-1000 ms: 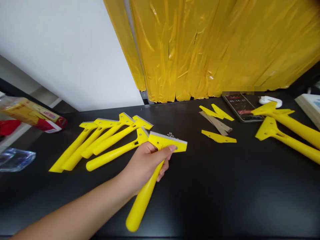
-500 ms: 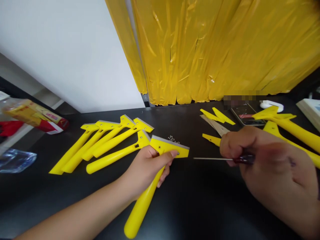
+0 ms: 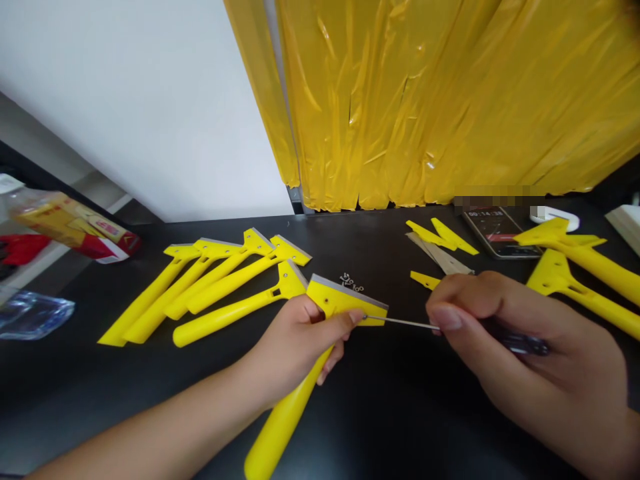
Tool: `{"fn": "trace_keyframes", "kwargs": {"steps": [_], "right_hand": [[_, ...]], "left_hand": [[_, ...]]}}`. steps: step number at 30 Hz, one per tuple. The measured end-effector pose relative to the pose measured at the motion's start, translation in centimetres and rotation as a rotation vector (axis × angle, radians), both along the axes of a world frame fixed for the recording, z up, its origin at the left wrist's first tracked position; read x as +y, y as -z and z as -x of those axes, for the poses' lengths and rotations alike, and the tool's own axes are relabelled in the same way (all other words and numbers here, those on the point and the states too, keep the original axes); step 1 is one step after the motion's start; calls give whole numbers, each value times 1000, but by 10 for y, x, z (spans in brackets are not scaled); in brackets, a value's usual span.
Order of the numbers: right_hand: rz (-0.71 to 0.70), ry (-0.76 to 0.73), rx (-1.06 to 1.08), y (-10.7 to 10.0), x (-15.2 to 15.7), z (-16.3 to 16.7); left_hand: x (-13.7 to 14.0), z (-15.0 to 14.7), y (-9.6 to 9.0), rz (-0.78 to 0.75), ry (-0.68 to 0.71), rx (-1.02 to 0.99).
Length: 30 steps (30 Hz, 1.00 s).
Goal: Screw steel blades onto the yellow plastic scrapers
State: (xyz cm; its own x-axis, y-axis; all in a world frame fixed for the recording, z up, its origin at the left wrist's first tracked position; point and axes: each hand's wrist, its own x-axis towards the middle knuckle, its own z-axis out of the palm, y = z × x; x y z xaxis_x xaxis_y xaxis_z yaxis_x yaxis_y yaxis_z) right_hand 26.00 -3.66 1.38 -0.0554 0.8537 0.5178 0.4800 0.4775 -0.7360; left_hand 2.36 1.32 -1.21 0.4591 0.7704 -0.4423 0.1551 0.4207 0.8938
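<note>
My left hand (image 3: 310, 330) is closed round the neck of a yellow scraper (image 3: 287, 417), its thumb lying across the head. A metal blade edge runs along the top of that head. In my right hand (image 3: 530, 360) is a screwdriver (image 3: 407, 324) with a thin shaft and a dark handle, mostly hidden by the fingers. Its tip meets the scraper head by my left thumb, at a screw spot. Small loose screws (image 3: 350, 283) lie just behind the head. Several yellow scrapers with blades (image 3: 225, 317) rest in a row on the left.
On the black table (image 3: 400, 413), yellow cover pieces (image 3: 440, 235) and flat paper-wrapped strips (image 3: 440, 255) lie at the back right. Beyond them are a phone (image 3: 493, 230), a white case (image 3: 563, 217) and yellow handles (image 3: 600, 303). A bottle (image 3: 70, 220) stands out at far left.
My right hand has brought the screwdriver left, so its tip now touches the scraper head. Its fingers have shifted along the tool. My left hand keeps its grip.
</note>
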Motion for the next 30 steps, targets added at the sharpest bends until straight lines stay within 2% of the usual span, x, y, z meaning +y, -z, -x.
{"fn": "trace_keyframes", "kwargs": {"steps": [9,13,16,19,23,25,27,30], "right_hand": [[-7,-60,-28,0,-1,-5],[145,-214,85,-6,0,-10],[215,-266,145,-9,0,-11],[192,-250,117,-8,-1,-13],[20,-182,-108,-6,-7,-21],[-22,-186,-182,-4,-11,-27],[6,-201,-201,0,-15,-31],[135,-181,-94,4,-18,-32]], "left_hand": [[-2,-2,-2,-15,9,13],[-4,-2,-1,-27,48,29],[-5,-1,-1,-33,53,44],[-5,-1,-1,-26,39,83],[-5,-1,-1,-19,23,100],[-4,-1,0,-29,17,103],[-3,-1,1,-31,24,102],[-2,0,2,-27,20,88]]}}
